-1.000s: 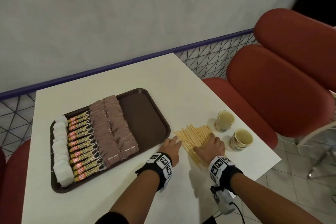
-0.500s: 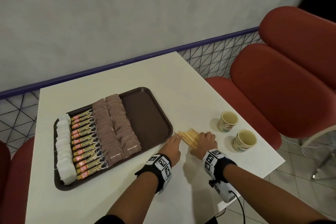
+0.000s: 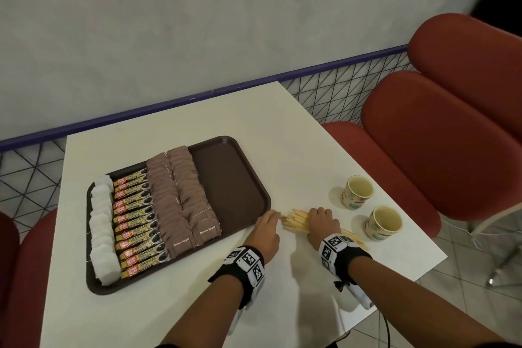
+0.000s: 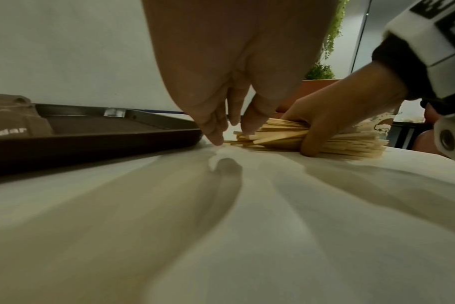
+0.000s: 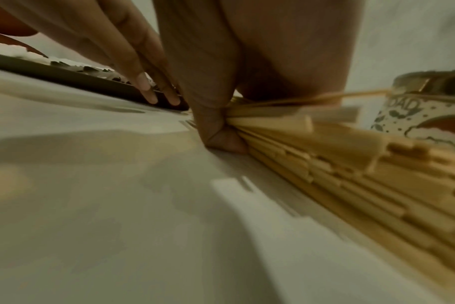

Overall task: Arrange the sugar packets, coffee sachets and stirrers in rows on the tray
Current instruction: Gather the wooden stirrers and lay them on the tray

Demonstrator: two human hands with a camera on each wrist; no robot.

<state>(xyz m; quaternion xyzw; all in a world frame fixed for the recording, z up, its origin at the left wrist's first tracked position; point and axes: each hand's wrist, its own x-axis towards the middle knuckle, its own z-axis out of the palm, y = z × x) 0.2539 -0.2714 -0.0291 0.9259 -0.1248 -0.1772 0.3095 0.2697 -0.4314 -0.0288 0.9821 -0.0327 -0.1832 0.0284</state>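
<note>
A brown tray (image 3: 234,178) on the white table holds rows of white sugar packets (image 3: 102,232), coffee sachets (image 3: 135,217) and brown sugar packets (image 3: 180,200); its right strip is bare. A bundle of wooden stirrers (image 3: 296,223) lies on the table just right of the tray. My right hand (image 3: 322,223) grips the bundle (image 5: 299,131) around its middle, thumb underneath. My left hand (image 3: 267,227) has straight fingers, whose fingertips (image 4: 217,139) touch the stirrers' left ends (image 4: 247,135) beside the tray rim (image 4: 117,133).
Two paper cups (image 3: 357,191) (image 3: 382,222) stand right of the stirrers near the table's right edge. Red padded seats (image 3: 423,155) flank the table on the right, a wall and mesh rail behind.
The stirrers, spread in a fan a second ago, are now gathered into a tight bundle. My right hand has closed around them while my left fingertips stay at their ends.
</note>
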